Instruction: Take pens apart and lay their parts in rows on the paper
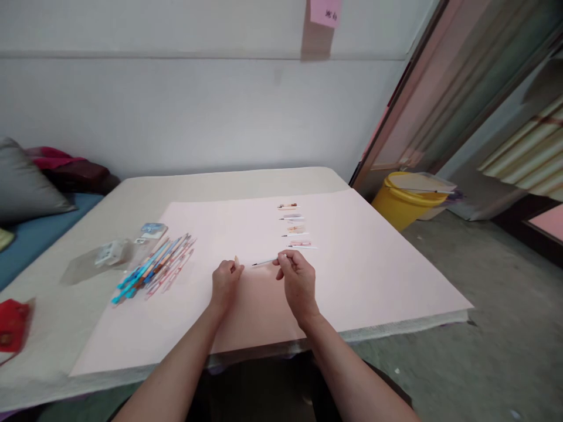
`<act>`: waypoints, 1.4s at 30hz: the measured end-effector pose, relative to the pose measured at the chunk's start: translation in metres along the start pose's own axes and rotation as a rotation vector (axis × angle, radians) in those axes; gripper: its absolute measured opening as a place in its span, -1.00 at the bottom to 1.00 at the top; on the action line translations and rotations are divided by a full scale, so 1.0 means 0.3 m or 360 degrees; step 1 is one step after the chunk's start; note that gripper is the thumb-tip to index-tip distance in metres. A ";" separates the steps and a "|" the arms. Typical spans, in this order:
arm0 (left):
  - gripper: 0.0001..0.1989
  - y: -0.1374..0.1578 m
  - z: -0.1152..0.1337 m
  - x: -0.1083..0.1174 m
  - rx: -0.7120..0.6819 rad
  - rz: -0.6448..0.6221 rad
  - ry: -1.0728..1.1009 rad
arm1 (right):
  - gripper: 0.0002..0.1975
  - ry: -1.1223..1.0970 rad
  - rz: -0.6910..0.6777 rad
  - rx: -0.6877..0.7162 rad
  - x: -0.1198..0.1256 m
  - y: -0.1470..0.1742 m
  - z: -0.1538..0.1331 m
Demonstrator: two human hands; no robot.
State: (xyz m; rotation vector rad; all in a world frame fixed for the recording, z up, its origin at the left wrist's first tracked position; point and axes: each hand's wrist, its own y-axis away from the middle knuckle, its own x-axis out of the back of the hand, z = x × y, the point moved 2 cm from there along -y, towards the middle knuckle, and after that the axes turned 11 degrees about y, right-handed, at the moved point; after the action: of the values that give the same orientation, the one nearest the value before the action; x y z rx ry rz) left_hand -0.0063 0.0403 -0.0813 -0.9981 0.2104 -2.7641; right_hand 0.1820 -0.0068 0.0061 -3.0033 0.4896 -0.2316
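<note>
Between the thumb and fingers of my right hand [298,284] is a thin, pale pen refill [265,262], its dark tip pointing left toward my other hand. My left hand [226,283] rests on the pink sheet [378,269] with its fingers closed; a small pale tip shows above them, too small to name. Just beyond my right hand, pen parts with refills [299,243] lie in several short groups, one behind another. A pile of pens [160,264] in blue, brown, pink and white lies slanted on the left of the sheet.
Left of the pens lie a clear plastic bag with a white item [109,253] and a blue-and-white packet [153,230]. A red object [13,325] sits at the far left. A white wall [197,117] stands behind the table, and a yellow bucket [402,202] stands on the floor at right.
</note>
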 end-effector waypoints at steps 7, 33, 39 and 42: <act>-0.75 -0.045 0.020 -0.010 0.0050 -0.0115 -0.0053 | -0.85 -0.0083 -0.0028 -0.0209 0.012 -0.016 0.018; -0.85 0.038 0.244 -0.019 0.0708 -0.0544 0.2040 | -0.69 -0.0048 -0.0685 -0.0250 -0.055 0.006 0.047; -0.90 0.063 0.252 -0.015 0.0734 -0.0438 0.2028 | -0.79 0.0287 -0.0509 0.0031 -0.059 0.008 0.067; -0.90 0.072 0.255 -0.015 0.0751 -0.0427 0.1966 | -0.83 0.0434 -0.0437 0.0143 -0.052 0.000 0.063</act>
State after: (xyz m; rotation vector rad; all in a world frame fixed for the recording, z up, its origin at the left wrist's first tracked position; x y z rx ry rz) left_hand 0.0491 0.0151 -0.0299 0.8929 -0.4246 -2.9964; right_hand 0.1703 -0.0006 -0.0146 -2.9541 0.0779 -0.6698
